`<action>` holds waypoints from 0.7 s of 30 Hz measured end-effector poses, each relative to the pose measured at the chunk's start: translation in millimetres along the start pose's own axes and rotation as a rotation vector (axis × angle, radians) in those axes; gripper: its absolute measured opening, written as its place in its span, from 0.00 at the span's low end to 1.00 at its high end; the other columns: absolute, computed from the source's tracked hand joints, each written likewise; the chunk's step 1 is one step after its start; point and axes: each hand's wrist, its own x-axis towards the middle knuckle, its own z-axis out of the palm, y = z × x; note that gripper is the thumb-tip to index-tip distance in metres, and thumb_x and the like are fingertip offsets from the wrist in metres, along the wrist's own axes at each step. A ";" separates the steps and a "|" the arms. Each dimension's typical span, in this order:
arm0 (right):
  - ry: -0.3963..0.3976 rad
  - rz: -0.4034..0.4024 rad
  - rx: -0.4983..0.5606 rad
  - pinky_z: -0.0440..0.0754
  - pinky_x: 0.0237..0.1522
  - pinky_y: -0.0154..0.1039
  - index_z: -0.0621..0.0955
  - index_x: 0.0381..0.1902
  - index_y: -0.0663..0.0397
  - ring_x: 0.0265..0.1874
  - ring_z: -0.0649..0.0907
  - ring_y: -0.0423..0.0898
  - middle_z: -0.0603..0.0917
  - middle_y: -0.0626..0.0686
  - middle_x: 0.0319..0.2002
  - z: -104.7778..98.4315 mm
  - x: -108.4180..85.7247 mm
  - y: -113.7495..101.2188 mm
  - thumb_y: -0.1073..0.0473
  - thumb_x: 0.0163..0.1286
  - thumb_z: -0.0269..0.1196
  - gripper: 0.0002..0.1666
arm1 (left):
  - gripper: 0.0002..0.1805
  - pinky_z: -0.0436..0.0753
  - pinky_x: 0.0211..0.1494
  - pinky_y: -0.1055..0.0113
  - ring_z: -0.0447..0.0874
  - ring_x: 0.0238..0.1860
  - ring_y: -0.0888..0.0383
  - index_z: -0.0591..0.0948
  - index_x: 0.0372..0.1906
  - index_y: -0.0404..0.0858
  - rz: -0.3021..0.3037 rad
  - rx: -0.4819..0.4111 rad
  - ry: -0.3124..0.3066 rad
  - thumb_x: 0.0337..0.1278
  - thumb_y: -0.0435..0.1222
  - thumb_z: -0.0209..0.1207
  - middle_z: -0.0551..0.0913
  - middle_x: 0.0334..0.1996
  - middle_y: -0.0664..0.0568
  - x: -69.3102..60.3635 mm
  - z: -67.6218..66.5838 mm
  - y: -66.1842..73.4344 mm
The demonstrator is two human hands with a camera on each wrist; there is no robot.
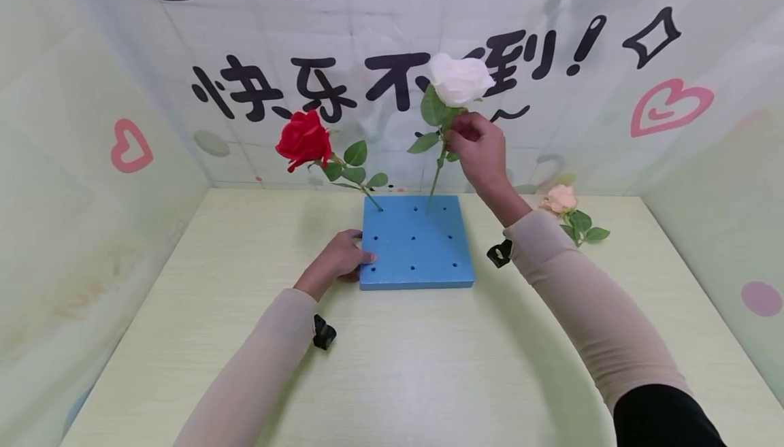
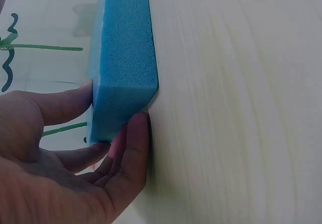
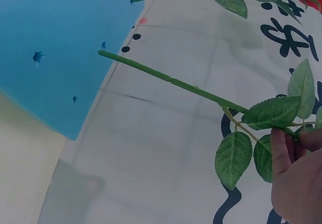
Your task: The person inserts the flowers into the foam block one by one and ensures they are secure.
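My left hand (image 1: 339, 256) grips the left edge of a blue foam board (image 1: 431, 253) with rows of small holes. In the left wrist view its thumb presses the top face, and the fingers curl against the side (image 2: 121, 110). Above the board's far edge, my right hand (image 1: 484, 151) pinches the upper stem of a white artificial rose (image 1: 459, 79). That green stem (image 3: 171, 80) slants down, its tip beside a far-row hole and seemingly just outside it. A red rose (image 1: 304, 139) stands in the far-left hole, leaning left.
A pale peach rose (image 1: 560, 200) with green leaves lies on the light wooden table (image 1: 410, 365), at the back right. Behind the table hangs a white printed cloth (image 1: 380, 25) with black characters; similar cloth lines both sides.
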 end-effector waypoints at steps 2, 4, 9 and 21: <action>-0.005 -0.008 -0.014 0.86 0.37 0.36 0.80 0.43 0.68 0.34 0.83 0.45 0.83 0.59 0.37 3.7 0.6 0.0 0.70 0.65 0.61 0.08 | 0.37 0.84 0.31 0.65 0.77 0.29 0.54 0.60 0.74 0.39 0.003 0.000 -0.003 0.63 0.37 0.62 0.74 0.39 0.43 0.2 -0.4 -0.3; -0.007 -0.011 -0.027 0.86 0.38 0.36 0.80 0.43 0.67 0.34 0.82 0.46 0.83 0.59 0.38 7.2 1.1 0.0 0.69 0.65 0.61 0.09 | 0.37 0.84 0.31 0.65 0.77 0.29 0.54 0.60 0.74 0.39 -0.001 -0.001 -0.003 0.63 0.37 0.62 0.74 0.39 0.43 0.6 -0.5 -0.3; -0.009 -0.013 -0.060 0.85 0.37 0.35 0.80 0.43 0.66 0.33 0.82 0.46 0.83 0.59 0.38 15.8 2.4 2.0 0.68 0.65 0.61 0.09 | 0.37 0.84 0.31 0.65 0.78 0.30 0.53 0.60 0.74 0.40 -0.010 0.006 -0.002 0.63 0.37 0.62 0.74 0.40 0.43 1.0 -0.1 -0.1; -0.033 -0.026 -0.137 0.83 0.35 0.33 0.82 0.42 0.64 0.33 0.82 0.44 0.85 0.59 0.39 28.6 -0.7 6.4 0.66 0.65 0.62 0.09 | 0.38 0.84 0.31 0.65 0.78 0.30 0.53 0.60 0.74 0.39 0.001 -0.004 -0.002 0.62 0.37 0.63 0.74 0.40 0.43 1.5 0.8 -1.2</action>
